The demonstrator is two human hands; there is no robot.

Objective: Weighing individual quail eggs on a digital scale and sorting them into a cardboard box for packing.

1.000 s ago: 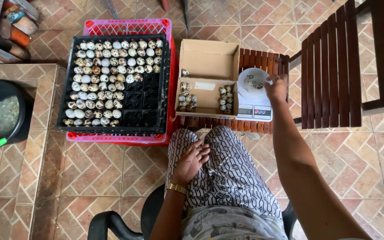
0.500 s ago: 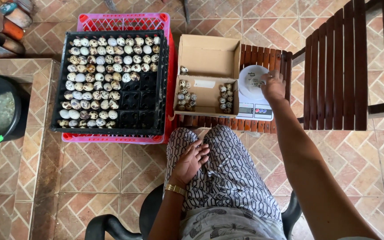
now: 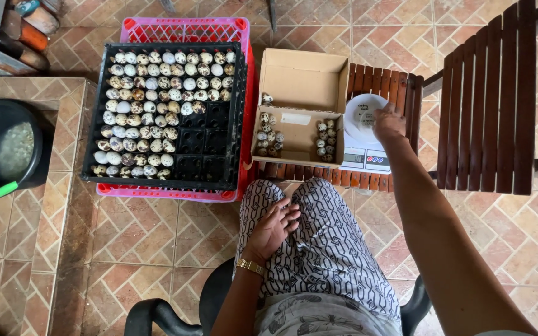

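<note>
1. From the head view I see the right hand (image 3: 388, 122) extended over the white dish (image 3: 361, 113) that sits on the small kitchen scale (image 3: 363, 158). The fingers are curled down onto the dish rim. I cannot tell whether they close on anything, because the back of the hand hides the fingertips.
2. The scale stands on a slatted wooden stool (image 3: 381, 87), just right of the cardboard box (image 3: 300, 106). This puts the weighing dish and the box within one arm's reach.
3. The box lies open with its flap folded back. Two small groups of speckled quail eggs (image 3: 268, 138) rest along its near wall, well apart from each other.
4. The black egg tray (image 3: 210, 163) sits on a pink plastic crate (image 3: 182, 28), left of the box. My judgement is that the crate lifts the tray to stool height. Its far rows are filled; several near-right cells stand empty.
5. The left hand (image 3: 275, 225) rests flat on the patterned shorts (image 3: 331, 249) at the thigh, fingers loosely spread, holding nothing. A gold bracelet (image 3: 250, 267) circles the wrist.
6. A black bucket (image 3: 4, 146) with green handles stands at far left, well apart from both hands.
</note>
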